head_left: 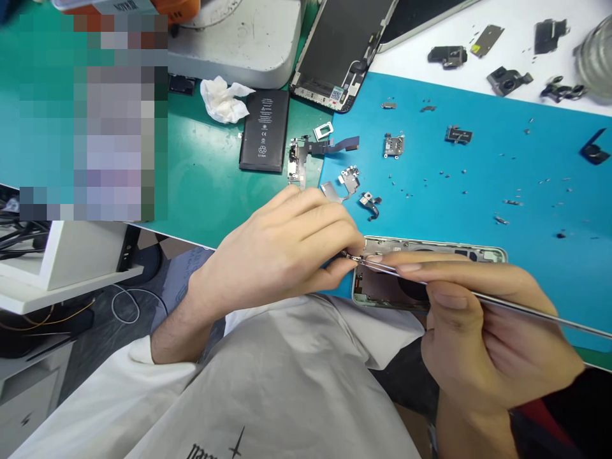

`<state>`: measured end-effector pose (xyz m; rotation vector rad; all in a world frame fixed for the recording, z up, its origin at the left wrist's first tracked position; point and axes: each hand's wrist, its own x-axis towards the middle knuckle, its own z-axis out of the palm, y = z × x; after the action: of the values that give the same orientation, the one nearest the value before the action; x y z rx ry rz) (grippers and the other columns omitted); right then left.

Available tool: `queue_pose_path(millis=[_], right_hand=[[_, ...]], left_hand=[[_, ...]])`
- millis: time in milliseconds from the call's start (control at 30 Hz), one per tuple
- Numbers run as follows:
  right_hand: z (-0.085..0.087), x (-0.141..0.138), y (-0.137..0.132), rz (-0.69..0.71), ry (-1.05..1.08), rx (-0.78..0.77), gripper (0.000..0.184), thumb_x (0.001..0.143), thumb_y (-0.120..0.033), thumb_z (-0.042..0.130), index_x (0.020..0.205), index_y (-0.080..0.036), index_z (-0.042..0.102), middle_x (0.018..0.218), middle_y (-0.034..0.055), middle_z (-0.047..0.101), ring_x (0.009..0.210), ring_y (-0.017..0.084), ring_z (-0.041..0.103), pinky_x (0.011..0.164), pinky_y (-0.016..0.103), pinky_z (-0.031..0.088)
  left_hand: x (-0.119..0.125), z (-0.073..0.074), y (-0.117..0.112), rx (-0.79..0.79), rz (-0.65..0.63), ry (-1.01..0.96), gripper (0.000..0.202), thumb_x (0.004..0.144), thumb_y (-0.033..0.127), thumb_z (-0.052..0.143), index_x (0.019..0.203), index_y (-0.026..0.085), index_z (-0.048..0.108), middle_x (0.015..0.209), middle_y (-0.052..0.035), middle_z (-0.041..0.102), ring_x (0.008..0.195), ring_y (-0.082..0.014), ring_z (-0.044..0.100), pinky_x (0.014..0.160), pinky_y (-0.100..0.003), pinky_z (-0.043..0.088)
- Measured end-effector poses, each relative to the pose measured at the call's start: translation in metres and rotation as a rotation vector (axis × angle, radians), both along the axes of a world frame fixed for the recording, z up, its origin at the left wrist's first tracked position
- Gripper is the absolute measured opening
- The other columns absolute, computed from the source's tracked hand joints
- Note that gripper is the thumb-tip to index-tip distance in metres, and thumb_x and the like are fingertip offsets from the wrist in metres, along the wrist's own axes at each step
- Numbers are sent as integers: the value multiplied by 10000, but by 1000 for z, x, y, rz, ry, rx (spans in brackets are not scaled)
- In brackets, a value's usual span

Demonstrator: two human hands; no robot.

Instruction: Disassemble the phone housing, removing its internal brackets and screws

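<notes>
My left hand [291,245] is pinched shut on a small phone part [352,257], dark with a metallic end and mostly hidden by the fingers. My right hand [492,331] grips a pair of tweezers [521,308], whose tips reach the part beside my left fingertips. Beneath both hands lies an open phone housing [382,290], partly covered by my right fingers. A small camera module [368,203] with a bent flex rests just beyond the housing. Close by are a metal bracket piece [350,180] and a charging-port flex cable [310,150].
A black battery [264,131], crumpled tissue [224,100] and white SIM tray [323,131] lie at centre-left. Behind stand a phone screen [342,48] and a white machine [239,54]. Several tiny screws and parts dot the blue mat [440,210]. A glass jar [595,57] stands at far right.
</notes>
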<state>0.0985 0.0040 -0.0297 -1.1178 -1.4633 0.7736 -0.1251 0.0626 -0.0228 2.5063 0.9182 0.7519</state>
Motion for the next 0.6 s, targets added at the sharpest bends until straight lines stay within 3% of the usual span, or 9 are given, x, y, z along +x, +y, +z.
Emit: queue_pose_path(millis=[300, 400, 600], right_hand=[[4, -1, -2, -17, -27, -50, 387, 973, -35, 672, 1163, -321, 849, 1093, -98, 843, 1024, 174, 819, 949, 361, 732], [5, 0, -1, -21, -51, -66, 351, 974, -60, 685, 1131, -323, 856, 1068, -86, 848, 993, 195, 828, 889, 375, 748], [1, 0, 2, -24, -77, 46, 327, 945, -92, 708, 1127, -309, 871, 1016, -61, 859, 914, 238, 847, 739, 381, 770]], left_hand=[[1, -1, 1, 7, 2, 3, 62, 1069, 212, 691, 1010, 195, 684, 1009, -12, 816, 941, -202, 680, 827, -371, 509], [1, -1, 0, 9, 4, 1, 66, 1073, 217, 689, 1010, 196, 683, 1011, -13, 815, 938, -200, 680, 823, -370, 509], [1, -1, 0, 4, 5, -9, 66, 1084, 228, 669, 1019, 215, 663, 1009, -7, 818, 940, -194, 685, 822, -366, 508]])
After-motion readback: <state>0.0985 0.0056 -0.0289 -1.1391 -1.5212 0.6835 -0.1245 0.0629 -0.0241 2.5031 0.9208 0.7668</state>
